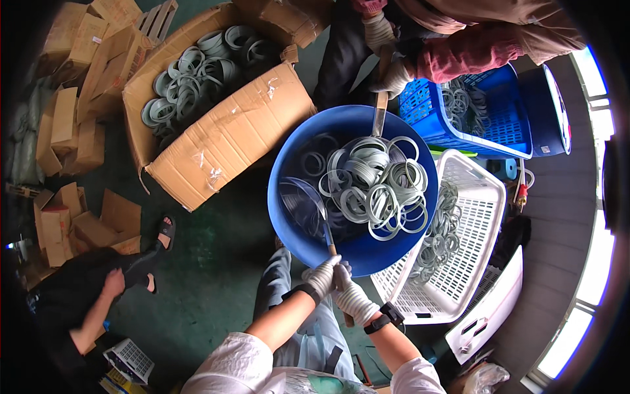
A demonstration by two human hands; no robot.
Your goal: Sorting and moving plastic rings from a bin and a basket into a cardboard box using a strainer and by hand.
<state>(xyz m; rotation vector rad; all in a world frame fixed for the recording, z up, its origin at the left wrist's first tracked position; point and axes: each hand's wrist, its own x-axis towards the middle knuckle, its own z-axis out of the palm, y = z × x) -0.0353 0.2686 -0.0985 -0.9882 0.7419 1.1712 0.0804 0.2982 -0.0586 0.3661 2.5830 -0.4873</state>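
Observation:
Both my hands wear white ribbed gloves and are closed round the wooden handle of a long metal skimmer. My left hand is higher up the handle; my right hand is just below and to the right. The round, dark head of my skimmer is inside the left part of the blue drum, its details hard to make out. Right of it, a heap of pale grey rings lies in the drum. Across from me, a co-worker's gloved hands grip another wooden-handled tool that reaches the heap.
A large cardboard box of grey rings stands left of the drum. On the right are a white basket and a blue crate, both holding rings. Another person is at lower left, near open cartons.

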